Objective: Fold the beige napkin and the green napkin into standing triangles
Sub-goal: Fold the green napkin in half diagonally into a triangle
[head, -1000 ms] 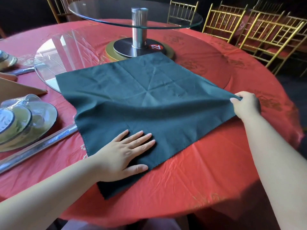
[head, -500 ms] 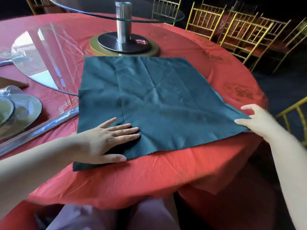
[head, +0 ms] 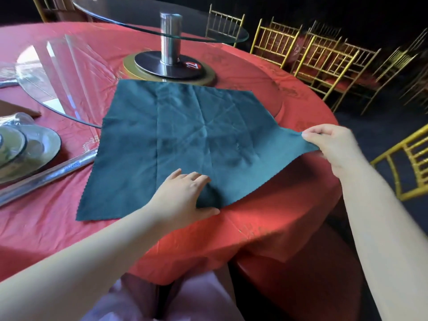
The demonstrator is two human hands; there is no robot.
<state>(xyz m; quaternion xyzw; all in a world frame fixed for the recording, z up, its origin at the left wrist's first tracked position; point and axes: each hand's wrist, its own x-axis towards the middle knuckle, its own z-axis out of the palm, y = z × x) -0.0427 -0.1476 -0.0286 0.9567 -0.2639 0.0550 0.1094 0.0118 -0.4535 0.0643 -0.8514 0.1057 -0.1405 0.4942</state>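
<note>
Left hand [head: 183, 198], right hand [head: 333, 144] on green napkin [head: 185, 135]; red tablecloth [head: 46, 228], gold chairs [head: 324, 59] behind.

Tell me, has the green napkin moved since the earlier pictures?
Yes. The green napkin turned clockwise: its far edge, not a corner, now faces the turntable base.

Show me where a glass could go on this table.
Bare red tablecloth: this side of the green napkin, left of the left hand; and past the napkin's far right corner, toward the gold chairs. Crowded left: plates, glass disc.
</note>
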